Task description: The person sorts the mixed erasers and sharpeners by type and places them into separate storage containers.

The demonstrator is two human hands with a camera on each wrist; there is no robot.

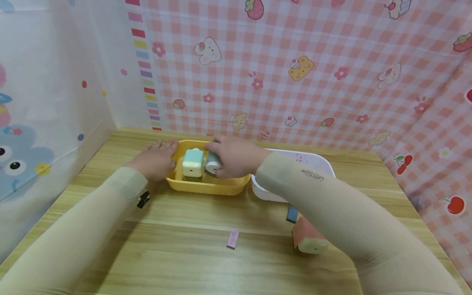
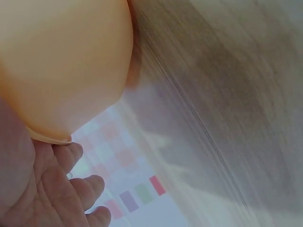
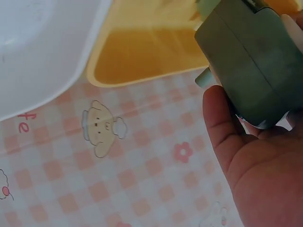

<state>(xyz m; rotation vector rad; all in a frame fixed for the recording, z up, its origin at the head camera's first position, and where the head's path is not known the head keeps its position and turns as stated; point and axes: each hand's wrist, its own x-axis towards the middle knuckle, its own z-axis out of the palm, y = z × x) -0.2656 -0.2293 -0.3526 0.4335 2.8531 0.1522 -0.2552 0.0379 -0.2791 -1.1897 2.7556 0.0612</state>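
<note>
A yellow plastic bin stands toward the back of the table, with a mint-and-cream pencil sharpener upright inside it. Over the bin's right half, my right hand grips a grey-green pencil sharpener; thumb and fingers wrap its body, and a small knob sticks out at one side in the right wrist view. My left hand lies against the bin's left end, fairly straight fingers at the rim. In the left wrist view the bin's wall fills the upper left, above the fingers.
Right of the yellow bin is a white bin, partly behind my right forearm. On the tabletop lie a pink pencil sharpener, a blue strip, a lilac strip and a small black clip-like piece. Patterned cloth hangs behind.
</note>
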